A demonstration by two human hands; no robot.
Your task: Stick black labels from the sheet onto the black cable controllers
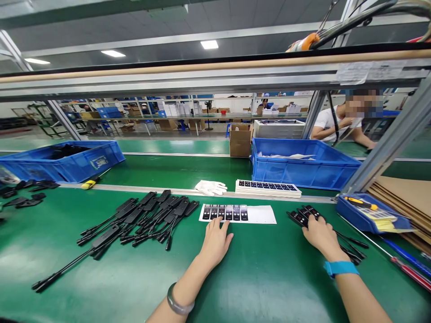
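Observation:
My left hand (217,240) has its fingers spread at the lower edge of a white label sheet (261,215); it holds nothing. Several dark labels (229,212) with small printed symbols cover the sheet's left part. Over at the right, my right hand (319,235) closes its fingers on a black labelled controller with leads (311,210), in a small group of similar ones (298,218). Part of that controller is hidden under the fingers. Left of the sheet lies a loose pile of black controllers with leads (134,213), their visible faces without labels.
Behind the sheet are a white glove (211,187) and a stack of label sheets (267,190). Blue bins (303,168) stand farther back. A small blue tray (373,215) with a yellow-black cutter and a red-handled screwdriver (409,271) are at right. A person (336,121) sits beyond the frame post.

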